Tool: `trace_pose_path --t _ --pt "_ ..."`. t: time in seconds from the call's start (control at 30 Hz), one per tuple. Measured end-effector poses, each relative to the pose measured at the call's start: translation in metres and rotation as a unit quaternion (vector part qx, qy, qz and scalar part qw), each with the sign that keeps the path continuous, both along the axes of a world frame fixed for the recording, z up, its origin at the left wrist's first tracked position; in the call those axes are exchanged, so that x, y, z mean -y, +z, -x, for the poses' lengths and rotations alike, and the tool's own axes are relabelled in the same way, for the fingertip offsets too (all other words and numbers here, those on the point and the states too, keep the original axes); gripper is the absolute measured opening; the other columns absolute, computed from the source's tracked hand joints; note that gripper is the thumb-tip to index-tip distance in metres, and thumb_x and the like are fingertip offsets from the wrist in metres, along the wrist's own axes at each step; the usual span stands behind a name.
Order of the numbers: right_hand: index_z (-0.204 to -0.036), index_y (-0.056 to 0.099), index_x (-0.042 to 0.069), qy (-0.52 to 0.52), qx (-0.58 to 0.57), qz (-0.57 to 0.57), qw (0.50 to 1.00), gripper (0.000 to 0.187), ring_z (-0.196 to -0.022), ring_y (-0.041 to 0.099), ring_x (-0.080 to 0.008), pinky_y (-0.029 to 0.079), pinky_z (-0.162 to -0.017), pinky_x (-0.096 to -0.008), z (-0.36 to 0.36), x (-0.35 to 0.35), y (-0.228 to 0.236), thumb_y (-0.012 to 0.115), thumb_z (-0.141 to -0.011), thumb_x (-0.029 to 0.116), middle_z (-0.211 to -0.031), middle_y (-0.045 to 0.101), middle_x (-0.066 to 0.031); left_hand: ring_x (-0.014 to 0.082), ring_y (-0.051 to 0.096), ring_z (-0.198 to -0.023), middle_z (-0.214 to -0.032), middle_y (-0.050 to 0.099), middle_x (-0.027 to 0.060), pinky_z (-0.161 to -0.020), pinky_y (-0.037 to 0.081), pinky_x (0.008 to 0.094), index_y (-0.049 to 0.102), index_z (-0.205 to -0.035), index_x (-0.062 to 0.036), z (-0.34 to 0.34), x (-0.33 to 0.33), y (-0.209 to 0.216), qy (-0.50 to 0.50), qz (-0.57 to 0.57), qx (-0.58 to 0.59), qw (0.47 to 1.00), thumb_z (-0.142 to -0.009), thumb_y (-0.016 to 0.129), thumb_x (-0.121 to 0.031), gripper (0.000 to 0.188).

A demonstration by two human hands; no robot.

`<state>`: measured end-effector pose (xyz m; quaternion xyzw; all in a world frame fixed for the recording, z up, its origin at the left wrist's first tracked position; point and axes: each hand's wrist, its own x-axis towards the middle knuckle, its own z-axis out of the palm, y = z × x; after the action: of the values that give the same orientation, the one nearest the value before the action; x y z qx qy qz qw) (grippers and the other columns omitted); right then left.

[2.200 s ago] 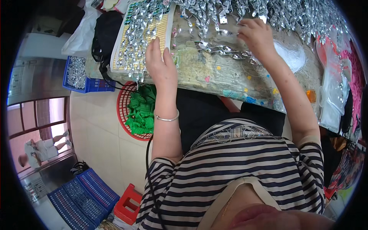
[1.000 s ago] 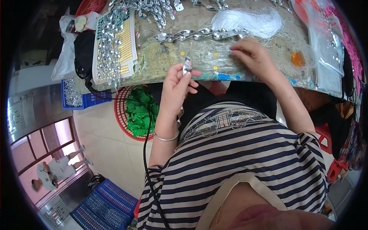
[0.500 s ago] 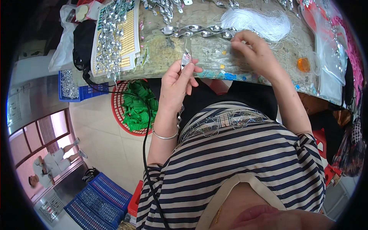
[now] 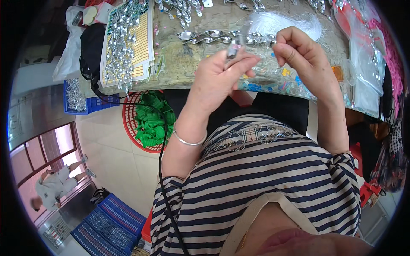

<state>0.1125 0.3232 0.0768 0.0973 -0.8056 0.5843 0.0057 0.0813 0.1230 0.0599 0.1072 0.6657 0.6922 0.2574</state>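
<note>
My left hand [image 4: 220, 79] is raised above the near edge of the worktable, its fingers closed on a small shiny silver strip [image 4: 232, 52] that is partly blurred. To its right, my right hand [image 4: 305, 62] holds its thumb and forefinger pinched together; whatever lies between them is too fine to make out. Just beyond both hands lie twisted silver strips [image 4: 205, 36] in a row across the table. A loose bundle of white thread [image 4: 265, 23] is spread behind my right hand.
Silver spirals [image 4: 121, 47] lie on printed sheets at the left. A red basket [image 4: 128, 121] of green pieces and a blue crate [image 4: 77, 112] stand below the table edge. Clear plastic bags [image 4: 367, 64] lie right, near an orange piece [image 4: 338, 73]. A black cable [image 4: 161, 170] hangs past my left arm.
My left hand has moved right and slightly up with the silver strip, turning over. My right hand has shifted right, away from the twisted strips, and its fingers have curled in.
</note>
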Motion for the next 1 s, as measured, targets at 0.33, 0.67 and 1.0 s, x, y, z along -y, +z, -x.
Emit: trace_pose_path --t 0.33,0.67,1.0 --pt "-0.087 0.054 0.007 -0.108 0.049 0.005 0.993 0.011 -0.065 0.041 -0.0002 0.031 -0.058 -0.0155 -0.004 -0.041 -0.035 0.053 -0.092 0.016 -0.071 0.05 0.0046 0.0009 0.042 -0.045 -0.067 0.062 -0.0007 -0.041 0.031 0.0146 0.068 -0.09 -0.0049 -0.003 0.039 -0.012 0.049 0.095 0.043 0.993 -0.082 0.067 -0.02 0.017" --pt "-0.112 0.06 0.004 -0.062 -0.044 -0.038 0.996 0.032 -0.096 0.062 -0.0216 0.047 -0.082 -0.0289 -0.017 0.029 -0.025 0.064 -0.083 0.017 -0.101 0.065 -0.0114 0.0032 0.046 -0.05 -0.067 0.062 0.0001 -0.045 0.037 0.017 0.065 -0.084 -0.003 -0.011 0.01 -0.016 0.011 0.06 0.053 0.997 -0.084 0.065 -0.021 0.018" --pt "-0.091 0.064 0.0 0.023 0.026 -0.092 0.995 0.013 -0.076 0.063 -0.0143 0.048 -0.07 -0.0244 -0.016 0.024 -0.025 0.061 -0.085 0.011 -0.082 0.067 -0.0071 0.0023 0.045 -0.055 -0.074 0.061 -0.0012 -0.049 0.038 0.0167 0.063 -0.1 -0.0038 -0.021 0.023 -0.02 0.011 0.056 0.05 0.997 -0.09 0.057 -0.027 0.026"
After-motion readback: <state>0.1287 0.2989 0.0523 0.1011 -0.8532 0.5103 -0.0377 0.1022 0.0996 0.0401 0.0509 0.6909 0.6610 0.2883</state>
